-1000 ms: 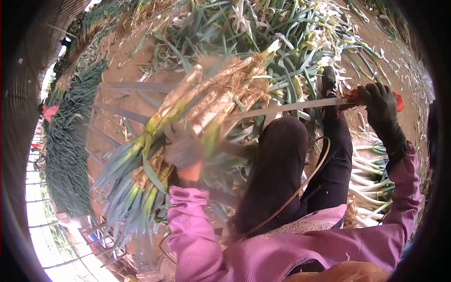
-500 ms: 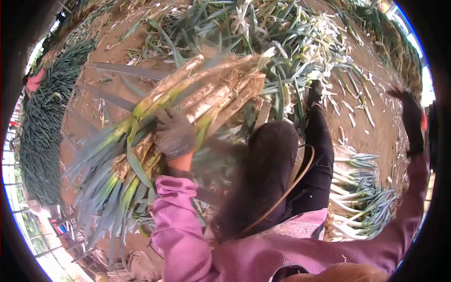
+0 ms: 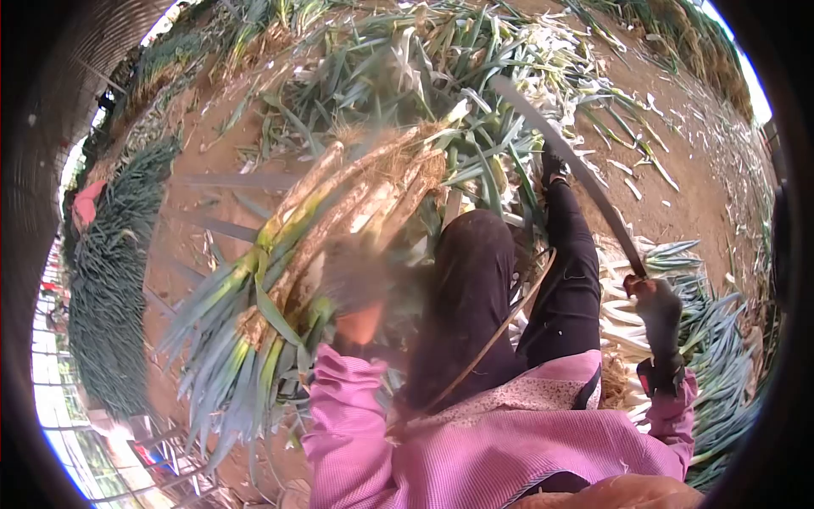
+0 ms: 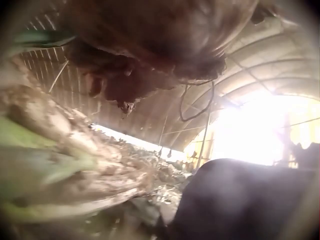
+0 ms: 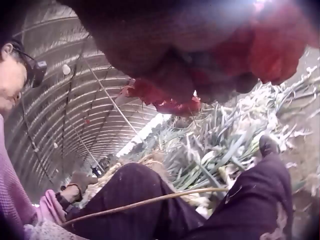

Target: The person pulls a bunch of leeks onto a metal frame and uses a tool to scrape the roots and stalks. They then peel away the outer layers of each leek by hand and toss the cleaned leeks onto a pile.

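Left hand [image 3: 352, 284] grips leek bundle [image 3: 339, 208] mid-frame, roots pointing upper right; right hand [image 3: 660, 318] at right grips long knife [image 3: 566, 161], blade angled toward roots.

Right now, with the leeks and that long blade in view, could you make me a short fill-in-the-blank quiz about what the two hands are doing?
1. The left hand grips a bundle of ____.
2. The right hand holds a long ____ by its handle.
3. The person's sleeves are ____ in colour.
4. The root ends of the bundle point ____ from the person.

Missing words: leeks; blade; pink; away
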Demonstrator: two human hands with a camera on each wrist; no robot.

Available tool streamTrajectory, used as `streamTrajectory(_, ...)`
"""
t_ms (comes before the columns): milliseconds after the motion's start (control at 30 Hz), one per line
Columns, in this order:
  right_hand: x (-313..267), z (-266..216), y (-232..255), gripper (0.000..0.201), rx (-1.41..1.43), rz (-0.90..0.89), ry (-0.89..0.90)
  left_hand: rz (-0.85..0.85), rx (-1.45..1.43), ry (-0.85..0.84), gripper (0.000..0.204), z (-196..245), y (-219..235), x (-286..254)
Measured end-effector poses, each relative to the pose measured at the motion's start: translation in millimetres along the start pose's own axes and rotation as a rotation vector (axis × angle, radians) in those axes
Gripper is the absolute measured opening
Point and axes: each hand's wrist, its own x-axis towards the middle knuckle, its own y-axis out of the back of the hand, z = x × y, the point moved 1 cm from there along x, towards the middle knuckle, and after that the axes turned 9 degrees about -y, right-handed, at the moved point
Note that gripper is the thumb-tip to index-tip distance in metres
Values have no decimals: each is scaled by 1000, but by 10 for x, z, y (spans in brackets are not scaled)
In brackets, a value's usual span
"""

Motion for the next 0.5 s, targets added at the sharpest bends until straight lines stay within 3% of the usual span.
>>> streamTrajectory(100, -38, -89, -151, 9, 44, -29, -193, 134, -295, 62, 16, 318, -182, 516)
streamTrajectory(167, 2, -174, -192, 9, -45, -2, -144, 177, -447, 207, 14, 469, -134, 1134)
streamTrajectory(233, 9, -101, -255, 14, 183, 6, -143, 2, -640, 220, 37, 561, -537, 1625)
streamTrajectory(333, -35, 81, -301, 14, 183, -26, -262, -387, -710, 263, 42, 602, -997, 2064)
streamTrajectory(400, -89, 181, -233, 13, 128, -64, -297, -406, -657, 283, 34, 567, -835, 2135)
streamTrajectory(467, -150, 282, -300, 16, 397, -48, -282, -376, -644, 261, 30, 495, -964, 2197)
streamTrajectory(500, -182, 306, -310, 19, 529, -39, -271, -335, -662, 234, 29, 406, -1326, 2262)
